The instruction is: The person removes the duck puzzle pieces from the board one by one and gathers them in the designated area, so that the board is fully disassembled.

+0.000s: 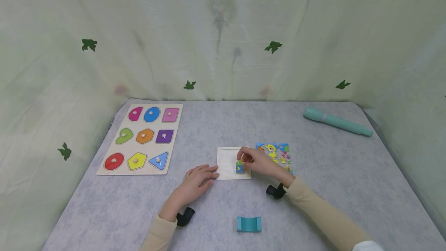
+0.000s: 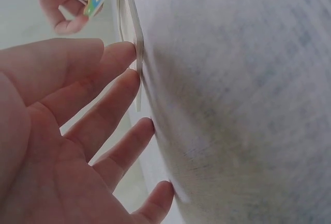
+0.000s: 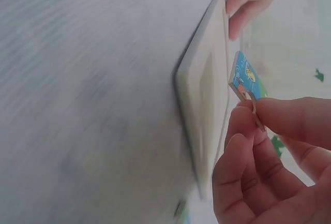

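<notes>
My right hand [image 1: 260, 162] pinches a blue and green jigsaw puzzle piece [image 1: 239, 167] between thumb and fingers. In the right wrist view the piece [image 3: 247, 79] stands tilted above a shallow white puzzle frame [image 3: 199, 84], with a small yellow figure printed on it. The frame [image 1: 226, 177] lies flat on the table, its inside bare where it shows. At the frame's left edge rest the fingertips of my left hand [image 1: 198, 183], fingers spread and nearly straight. More colourful jigsaw pieces [image 1: 273, 151] lie just right of the frame, partly hidden by my right hand and wrist.
A wooden shape board [image 1: 132, 154] with several knobbed pieces lies at the left. A teal stick-like object [image 1: 338, 122] is at the back right. Near the front edge sits a small teal curved holder [image 1: 249, 224]. Patterned cloth [image 1: 223, 49] hangs behind the table.
</notes>
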{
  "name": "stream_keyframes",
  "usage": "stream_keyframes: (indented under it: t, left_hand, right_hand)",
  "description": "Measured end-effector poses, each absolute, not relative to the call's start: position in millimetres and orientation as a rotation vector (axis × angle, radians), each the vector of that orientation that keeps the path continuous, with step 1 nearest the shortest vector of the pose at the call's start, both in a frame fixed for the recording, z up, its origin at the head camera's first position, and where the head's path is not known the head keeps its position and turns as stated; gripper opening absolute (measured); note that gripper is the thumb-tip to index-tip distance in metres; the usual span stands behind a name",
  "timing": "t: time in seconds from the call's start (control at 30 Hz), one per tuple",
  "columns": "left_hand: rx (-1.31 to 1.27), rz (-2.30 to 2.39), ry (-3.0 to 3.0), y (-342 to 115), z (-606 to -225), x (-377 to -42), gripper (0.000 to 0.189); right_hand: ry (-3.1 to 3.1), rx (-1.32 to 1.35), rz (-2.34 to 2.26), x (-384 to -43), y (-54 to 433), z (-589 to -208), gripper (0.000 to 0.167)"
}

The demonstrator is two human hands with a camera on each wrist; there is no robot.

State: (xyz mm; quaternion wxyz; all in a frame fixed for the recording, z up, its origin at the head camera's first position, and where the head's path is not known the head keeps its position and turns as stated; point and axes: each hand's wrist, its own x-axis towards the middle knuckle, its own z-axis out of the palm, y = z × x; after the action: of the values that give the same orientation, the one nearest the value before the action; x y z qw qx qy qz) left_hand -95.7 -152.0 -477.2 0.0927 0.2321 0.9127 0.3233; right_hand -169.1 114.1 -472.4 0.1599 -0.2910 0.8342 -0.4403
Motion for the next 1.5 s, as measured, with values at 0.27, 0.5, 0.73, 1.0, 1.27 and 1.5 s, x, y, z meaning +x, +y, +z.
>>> stream_keyframes:
  t: [0.27, 0.5, 0.73, 1.0, 1.27, 1.5]
  left_hand:
    - [0.714, 0.977, 2.708, -154, -477, -95, 0.027]
    - [0.725, 0.991, 2.704, -156, -476, -93, 0.028]
    - [0.724, 1.008, 2.702, -157, -476, -93, 0.029]
    - [0.719, 1.022, 2.694, -157, -477, -92, 0.029]
    - [0.702, 1.027, 2.693, -154, -475, -92, 0.028]
    - [0.695, 1.027, 2.687, -152, -474, -93, 0.029]
  right_hand:
    - [2.467, -0.829, -1.249, -166, 149, -475, 0.017]
    - [2.481, -0.783, -1.2, -163, 168, -475, 0.028]
    - [2.478, -0.765, -1.209, -158, 169, -473, 0.012]
    - [2.594, -0.816, -1.104, -154, 165, -476, 0.012]
    - [2.729, -0.873, -0.928, -150, 160, -475, 0.013]
    - [2.756, -0.871, -0.871, -148, 160, -475, 0.013]
